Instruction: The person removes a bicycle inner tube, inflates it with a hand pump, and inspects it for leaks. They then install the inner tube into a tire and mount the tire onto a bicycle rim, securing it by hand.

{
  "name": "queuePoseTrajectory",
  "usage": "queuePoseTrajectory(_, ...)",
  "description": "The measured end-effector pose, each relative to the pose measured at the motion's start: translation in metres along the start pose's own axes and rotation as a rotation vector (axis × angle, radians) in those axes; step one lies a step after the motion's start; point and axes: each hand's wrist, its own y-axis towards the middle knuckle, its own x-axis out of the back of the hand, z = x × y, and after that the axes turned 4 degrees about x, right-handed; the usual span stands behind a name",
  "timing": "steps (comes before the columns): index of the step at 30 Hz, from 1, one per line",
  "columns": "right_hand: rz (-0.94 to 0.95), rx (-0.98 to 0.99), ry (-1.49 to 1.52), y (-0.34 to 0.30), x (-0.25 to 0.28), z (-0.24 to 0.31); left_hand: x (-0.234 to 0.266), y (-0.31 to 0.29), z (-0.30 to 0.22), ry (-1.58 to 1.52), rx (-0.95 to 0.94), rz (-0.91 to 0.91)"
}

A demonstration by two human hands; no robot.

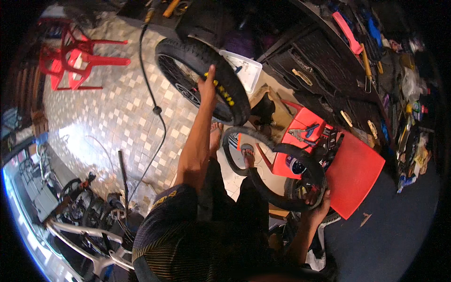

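My left hand [207,91] grips a bicycle wheel by its wide black tyre [232,82], which carries yellow lettering on its side. The thumb lies over the tread, while the other fingers are partly hidden behind the tyre. The wheel leans at a tilt above the tiled floor, its dark spokes and hub showing on the left. In my right hand [320,210] is a black inner tube [259,186], held at its lower right end. Its loops hang twisted between the wheel and a red plastic chair [359,174], partly in front of the chair.
Pliers [304,134] and small boxes lie on the red chair. A white tray [253,73] sits beyond the wheel. Dark cabinets [319,61] line the right. A black cable [156,110] crosses the floor. Another red chair [77,66] stands far left, a bicycle frame [84,230] lower left.
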Motion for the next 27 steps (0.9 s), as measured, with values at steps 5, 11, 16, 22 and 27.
queuePoseTrajectory(5,0.387,-0.063,0.042,0.026,0.027,-0.006,0.123,-0.088,-0.008,0.532,-0.145,-0.278)
queuePoseTrajectory(11,0.601,-0.105,-0.128,0.039,0.052,0.027,0.245,-0.208,0.029,0.545,-0.143,-0.228)
queuePoseTrajectory(16,0.796,-0.196,0.000,0.025,0.027,0.049,0.306,-0.310,0.071,0.651,-0.110,-0.338)
queuePoseTrajectory(22,0.939,-0.215,-0.073,-0.020,-0.009,-0.012,0.339,-0.420,0.111,0.701,0.186,-0.501)
queuePoseTrajectory(27,1.058,0.108,-0.421,-0.088,-0.022,-0.045,0.383,-0.483,0.147,0.601,0.307,-0.671)
